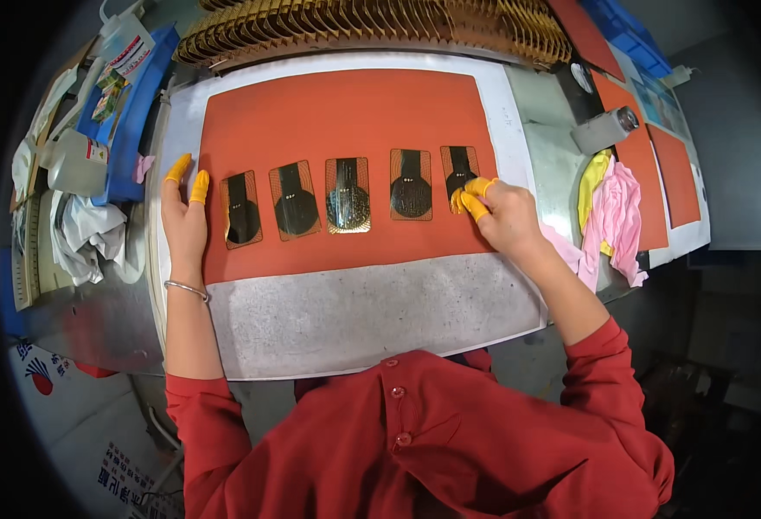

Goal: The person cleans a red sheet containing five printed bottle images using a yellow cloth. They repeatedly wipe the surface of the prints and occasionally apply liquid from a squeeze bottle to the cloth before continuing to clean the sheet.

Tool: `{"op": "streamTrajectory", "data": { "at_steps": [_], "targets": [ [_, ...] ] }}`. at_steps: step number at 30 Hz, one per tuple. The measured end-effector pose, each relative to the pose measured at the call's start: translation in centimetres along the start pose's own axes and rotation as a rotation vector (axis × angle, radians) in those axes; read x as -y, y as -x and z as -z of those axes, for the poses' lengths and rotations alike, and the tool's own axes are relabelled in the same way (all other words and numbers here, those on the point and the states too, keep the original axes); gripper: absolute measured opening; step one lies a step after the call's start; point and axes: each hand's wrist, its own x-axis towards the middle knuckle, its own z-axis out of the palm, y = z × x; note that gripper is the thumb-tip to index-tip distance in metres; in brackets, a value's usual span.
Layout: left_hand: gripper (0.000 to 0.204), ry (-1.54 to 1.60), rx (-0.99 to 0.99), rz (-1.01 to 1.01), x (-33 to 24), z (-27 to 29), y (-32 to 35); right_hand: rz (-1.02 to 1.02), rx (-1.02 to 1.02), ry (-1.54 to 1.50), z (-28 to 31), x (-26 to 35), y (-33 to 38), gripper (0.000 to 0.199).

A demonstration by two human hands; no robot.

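Several thin rectangular plates with black keyhole-shaped centres and gold patterned borders lie in a row on an orange-red mat (346, 108). My right hand (510, 214), with yellow finger cots on its tips, is closed at the lower end of the rightmost plate (460, 166), whose lower corner it hides. At the mat's left edge rests my left hand (183, 221), its fingers apart and holding nothing. Nearest to it is the leftmost plate (241, 212). The middle plate (348, 195) shines brightly along its lower edge.
A long rack of upright gold plates (372, 30) stands behind the mat. On the left are a blue tray (125, 164), a translucent bottle (78, 163) and white cloths (91, 233). To the right are a grey bottle (605, 130), pink cloth (614, 212) and yellow cloth (592, 182).
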Motion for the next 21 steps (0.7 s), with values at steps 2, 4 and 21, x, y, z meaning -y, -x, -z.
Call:
{"op": "streamTrajectory", "data": {
  "at_steps": [2, 4, 21],
  "targets": [
    [0.038, 0.008, -0.002, -0.006, 0.1, 0.2, -0.1, -0.006, 0.015, 0.032, 0.1, 0.3, -0.2, 0.009],
    [0.038, 0.002, -0.002, -0.011, 0.4, 0.3, 0.0, -0.013, 0.022, -0.005, 0.4, 0.7, 0.5, 0.009],
    [0.037, -0.055, -0.003, -0.01, 0.9, 0.0, 0.0, 0.017, 0.07, -0.014, 0.5, 0.0, 0.2, 0.008]
  ]
}}
